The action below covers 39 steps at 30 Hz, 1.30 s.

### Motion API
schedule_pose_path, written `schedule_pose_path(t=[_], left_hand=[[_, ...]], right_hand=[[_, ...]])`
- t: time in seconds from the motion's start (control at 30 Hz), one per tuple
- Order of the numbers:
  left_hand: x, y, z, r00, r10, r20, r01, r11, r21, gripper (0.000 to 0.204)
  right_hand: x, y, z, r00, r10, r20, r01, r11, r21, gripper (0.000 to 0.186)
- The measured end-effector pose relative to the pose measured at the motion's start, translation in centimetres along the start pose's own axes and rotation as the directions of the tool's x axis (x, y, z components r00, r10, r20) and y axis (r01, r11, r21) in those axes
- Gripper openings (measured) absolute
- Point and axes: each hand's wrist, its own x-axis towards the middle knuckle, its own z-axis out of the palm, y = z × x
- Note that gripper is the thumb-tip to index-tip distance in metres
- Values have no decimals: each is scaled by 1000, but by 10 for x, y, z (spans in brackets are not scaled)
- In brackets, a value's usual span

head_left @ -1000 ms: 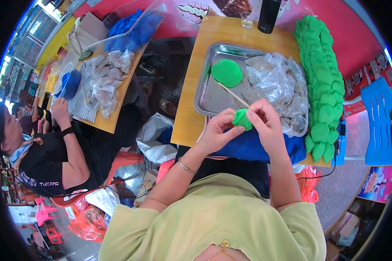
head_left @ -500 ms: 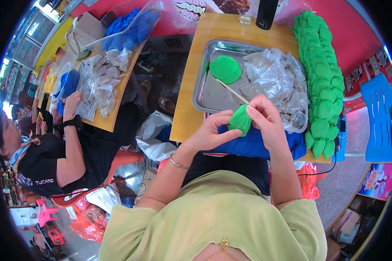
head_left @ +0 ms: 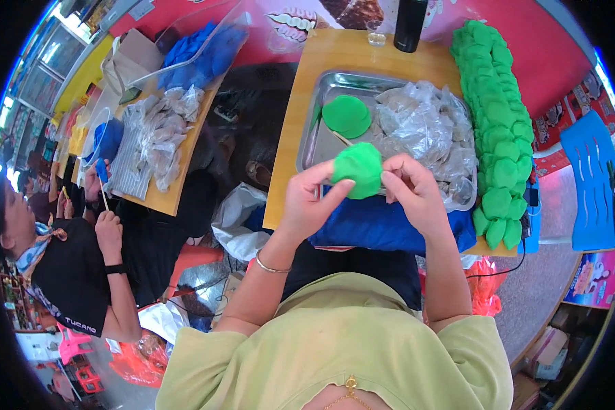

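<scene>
Over the near edge of a metal tray (head_left: 306, 147), my left hand (head_left: 307, 203) pinches a thin green disc (head_left: 359, 171) between thumb and fingers; the disc is spread fairly flat. My right hand (head_left: 417, 191) is closed by the disc's right edge. A pale wooden stick (head_left: 339, 137) shows above the disc and runs behind it in line with my right fingertips; its lower end is hidden. Inside the tray, a stack of green discs (head_left: 346, 116) lies at the left, and clear plastic bags with greyish contents (head_left: 424, 119) fill the right.
Overlapping green leaf-shaped pieces (head_left: 500, 147) line the table's right side. A black bottle (head_left: 410, 27) and a clear cup (head_left: 376, 35) stand at the back. Blue material (head_left: 396, 229) hangs at the front edge. On the left, a co-worker (head_left: 75, 266) holds a stick and a blue piece.
The green piece, gathered before, is now spread out as a flat disc facing up, and covers more of the stick. My hands have shifted slightly left. The co-worker's hands have lowered, showing a stick.
</scene>
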Motion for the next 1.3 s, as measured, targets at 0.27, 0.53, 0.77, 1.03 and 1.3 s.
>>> schedule_pose_path(t=[0.27,0.53,0.77,1.03,1.3], left_hand=[[-6,5,6,992,72,102,-93,972,218,16],[-19,-4,16,966,-246,-77,173,840,-515,34],[-27,-16,0,909,-385,-157,193,724,-662,12],[-21,-3,-32,924,-308,-227,128,808,-575,13],[-4,-4,-51,954,-201,-223,11,767,-642,12]], right_hand=[[-3,15,2,988,-150,-32,149,989,-25,9],[-3,11,10,939,-210,-272,246,964,104,14],[9,27,3,968,-188,-165,165,975,-147,13],[43,39,-7,970,-224,-99,-8,377,-926,19],[25,-1,0,922,-335,-196,-36,430,-902,13]])
